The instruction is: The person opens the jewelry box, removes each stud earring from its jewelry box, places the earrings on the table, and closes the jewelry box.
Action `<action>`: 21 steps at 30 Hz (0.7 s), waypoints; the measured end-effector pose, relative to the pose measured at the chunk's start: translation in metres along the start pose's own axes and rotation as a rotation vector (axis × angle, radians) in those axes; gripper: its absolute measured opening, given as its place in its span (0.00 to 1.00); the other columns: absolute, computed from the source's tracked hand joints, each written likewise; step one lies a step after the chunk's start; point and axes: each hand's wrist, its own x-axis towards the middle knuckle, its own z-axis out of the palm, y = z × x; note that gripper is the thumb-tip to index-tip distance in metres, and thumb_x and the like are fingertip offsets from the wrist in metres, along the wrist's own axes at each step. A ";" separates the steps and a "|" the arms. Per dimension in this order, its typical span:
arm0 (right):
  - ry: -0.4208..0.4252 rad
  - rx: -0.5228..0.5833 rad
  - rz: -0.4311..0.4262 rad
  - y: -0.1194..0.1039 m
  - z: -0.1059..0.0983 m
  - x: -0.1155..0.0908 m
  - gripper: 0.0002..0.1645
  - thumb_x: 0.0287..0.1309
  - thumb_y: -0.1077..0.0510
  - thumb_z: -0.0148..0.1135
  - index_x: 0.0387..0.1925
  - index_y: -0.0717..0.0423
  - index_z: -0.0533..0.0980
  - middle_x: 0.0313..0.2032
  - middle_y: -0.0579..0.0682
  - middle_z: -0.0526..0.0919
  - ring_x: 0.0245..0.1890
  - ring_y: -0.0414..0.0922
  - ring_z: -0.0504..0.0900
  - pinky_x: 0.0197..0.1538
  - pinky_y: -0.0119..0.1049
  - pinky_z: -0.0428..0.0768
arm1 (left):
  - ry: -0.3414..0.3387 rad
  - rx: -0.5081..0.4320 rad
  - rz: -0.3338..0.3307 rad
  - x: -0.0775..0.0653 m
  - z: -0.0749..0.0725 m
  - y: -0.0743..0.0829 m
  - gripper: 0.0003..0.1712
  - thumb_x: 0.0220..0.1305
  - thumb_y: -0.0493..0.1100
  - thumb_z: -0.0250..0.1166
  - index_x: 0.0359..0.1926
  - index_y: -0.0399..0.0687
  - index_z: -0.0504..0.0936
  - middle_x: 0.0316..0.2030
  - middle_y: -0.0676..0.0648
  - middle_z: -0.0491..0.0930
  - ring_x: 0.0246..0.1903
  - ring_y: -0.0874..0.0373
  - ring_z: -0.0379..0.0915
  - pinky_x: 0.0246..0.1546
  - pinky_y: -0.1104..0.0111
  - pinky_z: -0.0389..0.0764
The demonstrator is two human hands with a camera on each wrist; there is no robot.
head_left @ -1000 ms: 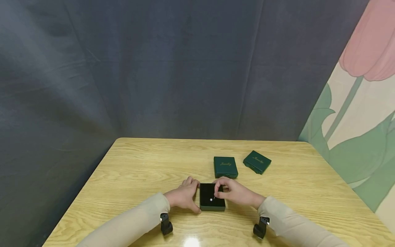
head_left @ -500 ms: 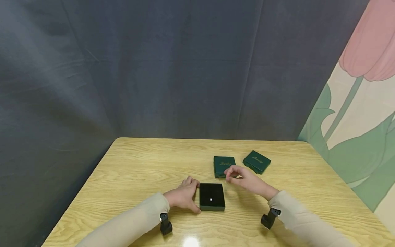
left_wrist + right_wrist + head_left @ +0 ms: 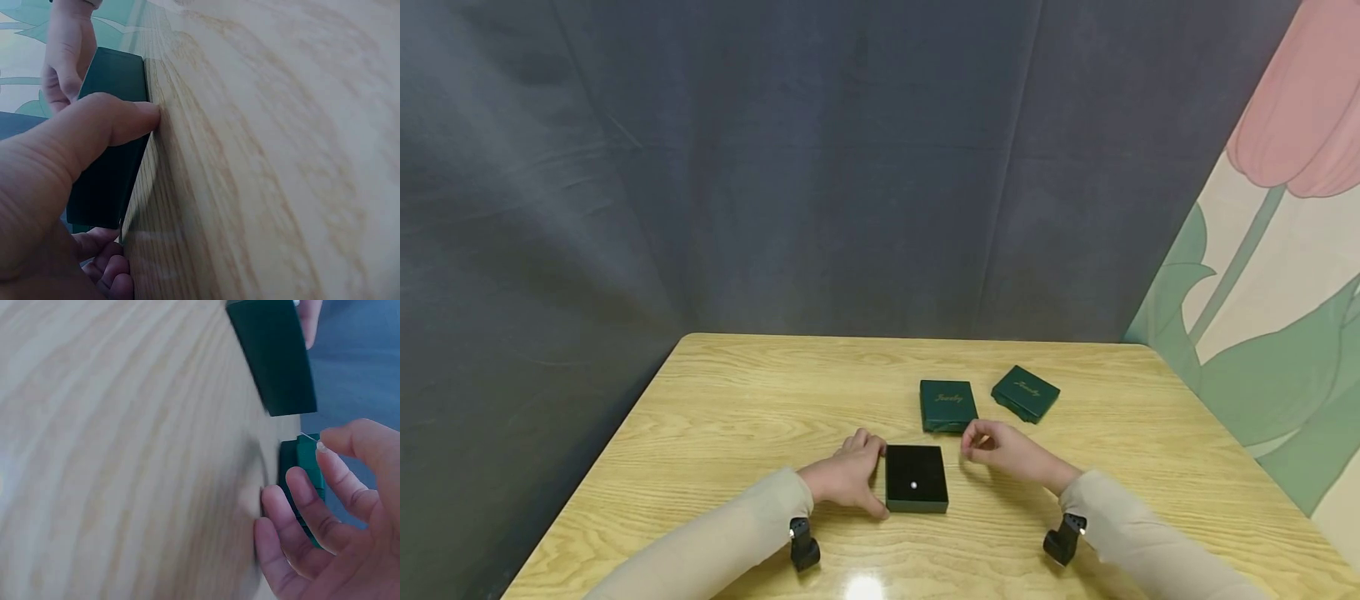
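Observation:
My left hand (image 3: 850, 475) grips the left side of an open jewelry box (image 3: 916, 507), its thumb at the near corner and fingertips at the far one. In the left wrist view the thumb (image 3: 103, 128) lies across the box's green wall (image 3: 100, 187). A pearl stud (image 3: 913, 485) sits on the box's black insert. Just right of the box, my right hand (image 3: 1003, 454) is raised over the table. In the right wrist view its thumb and index finger pinch a small pearl stud earring (image 3: 321, 447) with a thin pin; its other fingers are loosely bent.
Two green boxes lettered in gold lie behind on the wooden table (image 3: 760, 392): one box (image 3: 948, 404) straight, the other box (image 3: 1026, 393) turned at an angle. A dark curtain (image 3: 850, 167) hangs beyond the table's far edge. A wall with painted tulips (image 3: 1285, 333) is at right.
My right hand has lifted away from over the open box, out to the right, with the earring, then come slightly lower. My left hand and the box have stayed in place.

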 end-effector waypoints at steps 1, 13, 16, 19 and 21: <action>-0.004 0.001 0.008 0.001 0.001 0.000 0.03 0.65 0.61 0.58 0.37 0.57 0.76 0.37 0.49 0.79 0.37 0.39 0.76 0.39 0.31 0.75 | 0.000 0.001 0.000 0.000 0.000 0.000 0.45 0.42 0.53 0.79 0.57 0.47 0.65 0.45 0.51 0.58 0.44 0.57 0.56 0.48 0.65 0.65; -0.038 0.022 -0.021 0.004 0.007 0.000 0.03 0.65 0.62 0.58 0.37 0.58 0.76 0.36 0.49 0.79 0.36 0.39 0.75 0.38 0.30 0.74 | 0.015 0.014 -0.001 0.001 0.002 -0.001 0.45 0.41 0.54 0.80 0.57 0.47 0.66 0.45 0.51 0.58 0.45 0.57 0.56 0.49 0.65 0.66; -0.042 0.026 -0.025 0.004 0.008 -0.001 0.03 0.65 0.62 0.58 0.37 0.58 0.76 0.36 0.49 0.79 0.35 0.38 0.75 0.38 0.30 0.74 | 0.016 0.017 -0.001 0.001 0.002 0.000 0.45 0.40 0.54 0.80 0.57 0.47 0.66 0.45 0.51 0.58 0.45 0.57 0.56 0.49 0.65 0.66; -0.041 0.020 -0.010 0.004 0.009 -0.001 0.02 0.64 0.62 0.59 0.37 0.57 0.76 0.35 0.47 0.79 0.34 0.38 0.75 0.38 0.29 0.74 | 0.016 0.017 0.000 0.001 0.002 -0.001 0.45 0.40 0.54 0.80 0.57 0.47 0.66 0.45 0.51 0.59 0.45 0.58 0.56 0.50 0.65 0.66; -0.043 0.018 -0.004 0.004 0.009 0.000 0.02 0.64 0.63 0.59 0.37 0.57 0.77 0.36 0.47 0.79 0.34 0.37 0.75 0.39 0.29 0.74 | 0.016 0.018 0.001 0.002 0.002 -0.001 0.45 0.40 0.54 0.80 0.57 0.47 0.66 0.45 0.52 0.59 0.45 0.58 0.56 0.50 0.65 0.66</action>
